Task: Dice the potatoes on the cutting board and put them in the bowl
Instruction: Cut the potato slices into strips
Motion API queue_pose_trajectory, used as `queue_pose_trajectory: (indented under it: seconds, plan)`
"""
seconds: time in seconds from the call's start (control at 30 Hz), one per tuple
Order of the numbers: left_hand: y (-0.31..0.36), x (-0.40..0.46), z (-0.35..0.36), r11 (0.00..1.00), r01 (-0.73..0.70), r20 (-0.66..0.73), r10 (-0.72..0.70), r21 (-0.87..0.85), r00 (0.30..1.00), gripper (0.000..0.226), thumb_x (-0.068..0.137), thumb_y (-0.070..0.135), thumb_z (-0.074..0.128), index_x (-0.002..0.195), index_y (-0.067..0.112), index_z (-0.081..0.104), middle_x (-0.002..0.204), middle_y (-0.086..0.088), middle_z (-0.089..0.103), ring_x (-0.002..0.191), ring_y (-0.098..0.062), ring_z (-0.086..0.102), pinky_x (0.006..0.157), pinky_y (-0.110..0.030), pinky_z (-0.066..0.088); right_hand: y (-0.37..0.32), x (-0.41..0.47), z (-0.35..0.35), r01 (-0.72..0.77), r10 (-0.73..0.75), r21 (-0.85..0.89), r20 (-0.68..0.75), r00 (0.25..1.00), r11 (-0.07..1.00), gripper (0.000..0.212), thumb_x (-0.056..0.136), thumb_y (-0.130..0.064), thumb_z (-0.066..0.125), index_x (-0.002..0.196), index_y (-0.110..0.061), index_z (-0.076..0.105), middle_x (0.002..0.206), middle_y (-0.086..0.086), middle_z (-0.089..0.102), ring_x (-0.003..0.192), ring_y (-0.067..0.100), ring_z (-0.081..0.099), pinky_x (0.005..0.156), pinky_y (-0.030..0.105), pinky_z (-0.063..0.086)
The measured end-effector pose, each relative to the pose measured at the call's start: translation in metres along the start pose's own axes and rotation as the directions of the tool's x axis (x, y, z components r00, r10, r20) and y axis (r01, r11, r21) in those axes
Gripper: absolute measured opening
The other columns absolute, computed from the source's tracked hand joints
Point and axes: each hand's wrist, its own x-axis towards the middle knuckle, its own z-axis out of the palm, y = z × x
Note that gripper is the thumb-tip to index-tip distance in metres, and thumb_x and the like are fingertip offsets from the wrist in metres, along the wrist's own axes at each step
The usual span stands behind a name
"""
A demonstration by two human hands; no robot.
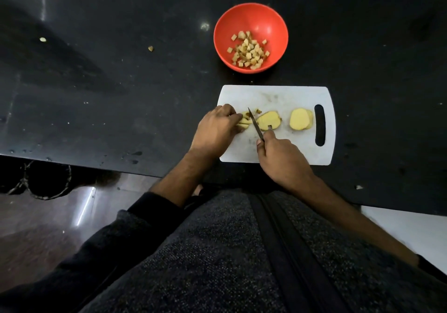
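Potato slices (268,120) lie on my white cutting board (278,148), flat faces up, long axis running 9 to 3 o'clock; a second stack (300,119) sits at 3 o'clock by the handle slot. The board rests on the black worktop (121,82). At 12 o'clock the red bowl (250,17) holds diced pieces (249,51). My left hand (216,128) presses the cut strips (243,121); my right hand (281,157) grips the knife (255,125), tip toward 11 o'clock.

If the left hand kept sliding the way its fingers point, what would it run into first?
Probably the knife: the left hand holds potato strips, fingers pointing right, and the blade stands just beyond them.
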Motion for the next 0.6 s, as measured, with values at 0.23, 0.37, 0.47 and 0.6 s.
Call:
queue_pose_trajectory:
  seconds: [0.23,0.37,0.47,0.6]
  plan:
    - [0.014,-0.006,0.002,0.991,0.13,-0.045,-0.131,-0.027,0.99,0.031,0.086,0.024,0.076,0.111,0.007,0.071,0.111,-0.01,0.062,0.087,-0.031,0.064,0.062,-0.039,0.052,-0.002,0.007,-0.002,0.013,-0.02,-0.097,-0.076,0.997,0.995,0.032,0.104,-0.037,0.031,0.114,-0.011,0.046,0.072,0.003,0.05,0.067,0.031,0.059,0.055,0.033,0.036]
    - [0.019,-0.007,0.002,0.989,0.143,-0.052,-0.145,-0.041,0.988,0.036,0.083,0.022,0.079,0.112,0.006,0.066,0.119,-0.011,0.055,0.071,-0.033,0.062,0.056,-0.04,0.052,-0.002,0.013,-0.01,0.02,-0.031,-0.157,-0.069,0.997,0.987,0.029,0.103,-0.033,0.035,0.112,-0.009,0.049,0.073,0.005,0.047,0.072,0.034,0.059,0.056,0.034,0.035]
    - [0.023,-0.003,0.004,0.99,0.125,-0.044,-0.128,-0.063,0.991,0.039,0.08,0.019,0.081,0.111,0.003,0.065,0.119,-0.014,0.055,0.071,-0.036,0.062,0.059,-0.043,0.052,-0.002,0.015,-0.014,0.026,-0.03,-0.168,-0.022,0.999,0.985,0.028,0.103,-0.033,0.037,0.111,-0.009,0.05,0.073,0.004,0.047,0.067,0.028,0.051,0.057,0.034,0.037]
    - [0.02,0.001,0.003,0.993,0.12,-0.049,-0.121,-0.007,0.991,0.036,0.076,0.026,0.084,0.102,0.007,0.07,0.109,-0.012,0.06,0.065,-0.033,0.061,0.059,-0.035,0.041,-0.003,0.013,-0.016,0.018,-0.022,-0.16,-0.025,0.999,0.987,0.03,0.103,-0.035,0.035,0.109,-0.01,0.051,0.073,0.003,0.047,0.067,0.026,0.048,0.058,0.034,0.038]
